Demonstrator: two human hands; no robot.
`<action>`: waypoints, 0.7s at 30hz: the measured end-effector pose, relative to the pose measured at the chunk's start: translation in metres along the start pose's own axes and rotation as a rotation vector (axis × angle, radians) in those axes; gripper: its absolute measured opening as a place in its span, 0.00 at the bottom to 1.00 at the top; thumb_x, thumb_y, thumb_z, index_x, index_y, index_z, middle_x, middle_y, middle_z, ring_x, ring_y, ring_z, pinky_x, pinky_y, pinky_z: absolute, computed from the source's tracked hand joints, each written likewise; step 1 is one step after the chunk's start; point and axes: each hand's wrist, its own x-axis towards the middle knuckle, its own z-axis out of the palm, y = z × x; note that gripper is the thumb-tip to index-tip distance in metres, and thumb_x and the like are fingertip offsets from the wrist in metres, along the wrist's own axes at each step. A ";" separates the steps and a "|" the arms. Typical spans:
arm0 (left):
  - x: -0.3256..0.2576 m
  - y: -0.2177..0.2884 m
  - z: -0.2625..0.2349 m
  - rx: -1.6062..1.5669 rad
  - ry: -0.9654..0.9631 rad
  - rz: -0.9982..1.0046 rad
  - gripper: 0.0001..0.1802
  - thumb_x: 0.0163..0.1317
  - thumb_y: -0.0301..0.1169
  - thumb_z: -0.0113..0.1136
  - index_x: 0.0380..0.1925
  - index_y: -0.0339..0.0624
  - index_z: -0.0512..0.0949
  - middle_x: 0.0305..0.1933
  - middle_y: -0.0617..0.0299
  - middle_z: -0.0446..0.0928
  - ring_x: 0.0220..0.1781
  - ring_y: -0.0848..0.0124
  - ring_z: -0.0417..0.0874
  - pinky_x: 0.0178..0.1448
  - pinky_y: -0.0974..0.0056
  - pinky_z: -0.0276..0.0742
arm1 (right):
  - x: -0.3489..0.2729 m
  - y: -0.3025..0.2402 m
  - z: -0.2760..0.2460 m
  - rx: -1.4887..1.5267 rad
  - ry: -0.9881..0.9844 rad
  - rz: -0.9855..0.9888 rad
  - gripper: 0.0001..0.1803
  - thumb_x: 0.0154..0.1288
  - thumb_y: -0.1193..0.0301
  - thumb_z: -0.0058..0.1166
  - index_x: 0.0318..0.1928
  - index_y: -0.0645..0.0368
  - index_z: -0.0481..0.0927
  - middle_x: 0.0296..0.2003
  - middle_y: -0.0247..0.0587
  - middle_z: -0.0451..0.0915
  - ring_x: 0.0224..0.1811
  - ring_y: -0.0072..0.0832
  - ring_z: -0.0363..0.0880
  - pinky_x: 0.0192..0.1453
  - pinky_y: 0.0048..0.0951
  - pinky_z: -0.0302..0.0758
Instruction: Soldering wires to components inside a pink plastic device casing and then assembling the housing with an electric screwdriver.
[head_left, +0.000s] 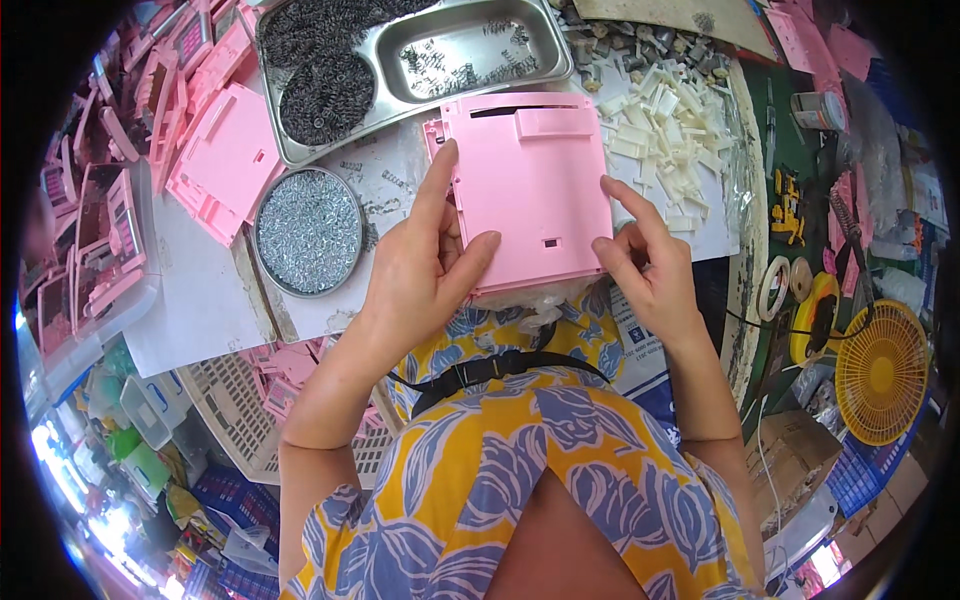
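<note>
Between my two hands is a pink plastic housing (530,190), roughly square, with a long dark slot along its far edge and a small rectangular hole near its close edge. My left hand (425,245) grips its left side, thumb on the top face and index finger stretched along the edge. On the right side, my right hand (645,250) presses thumb and index fingertip against the edge, the other fingers curled. A clear plastic bag (535,298) shows under the housing's near edge.
A steel tray (400,95) of dark springs lies at the far side. Left of the housing stands a round dish (308,232) of small screws. White plastic parts (665,125) are heaped at right. Pink panels (225,150) pile up at left. A yellow fan (880,372) stands far right.
</note>
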 end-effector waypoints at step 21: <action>-0.037 -0.017 -0.044 -0.030 0.074 -0.117 0.25 0.63 0.26 0.69 0.61 0.40 0.81 0.20 0.68 0.73 0.23 0.84 0.68 0.29 0.73 0.66 | 0.061 -0.025 -0.048 -0.235 -0.313 -0.166 0.24 0.69 0.66 0.62 0.65 0.49 0.80 0.17 0.32 0.75 0.18 0.23 0.74 0.27 0.28 0.72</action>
